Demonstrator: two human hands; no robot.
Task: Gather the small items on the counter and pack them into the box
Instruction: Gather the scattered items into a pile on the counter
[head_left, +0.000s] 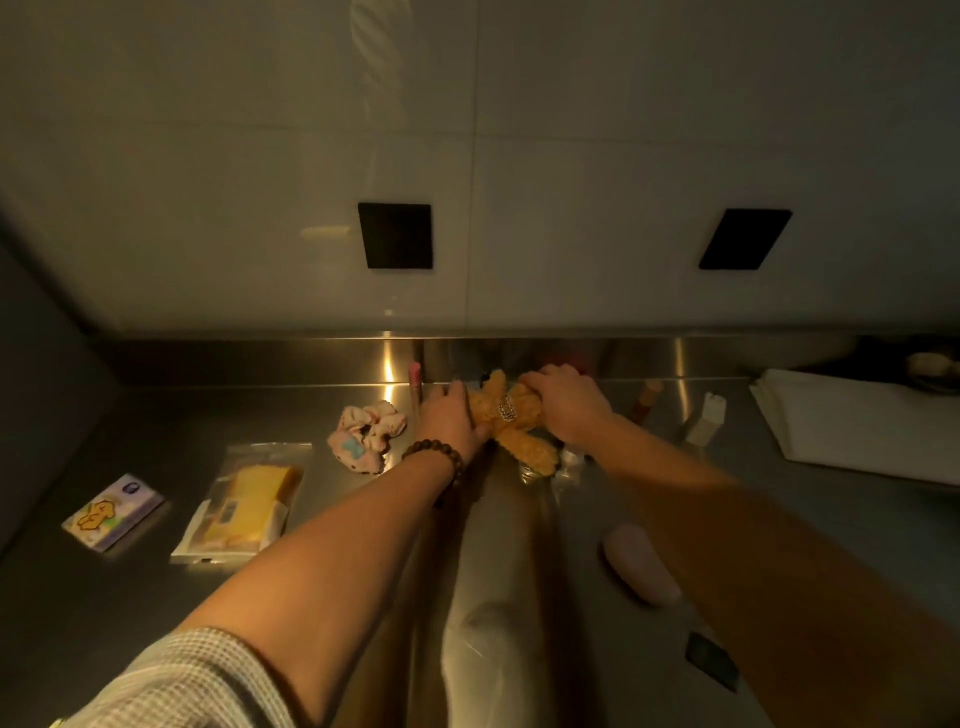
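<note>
- Dim warm light is falling on a steel counter (311, 597) filling the lower frame, with a pale tiled wall (571, 130) above carrying two black squares.
- At centre frame, a fuzzy orange plush toy (511, 415) is lying on the counter near the back edge.
- Right hand (563, 397) is curling its fingers around the toy's upper part, gripping it.
- Left hand (454, 415), with a beaded bracelet (441, 457) at the wrist, is resting flat-fingered against the toy's left side.
- Left of centre, a pink scrunchie (366, 434), a clear packet (244, 501) and a small card pack (111, 512) are lying apart.
- At right edge, white paper (857, 426) is lying flat.
</note>
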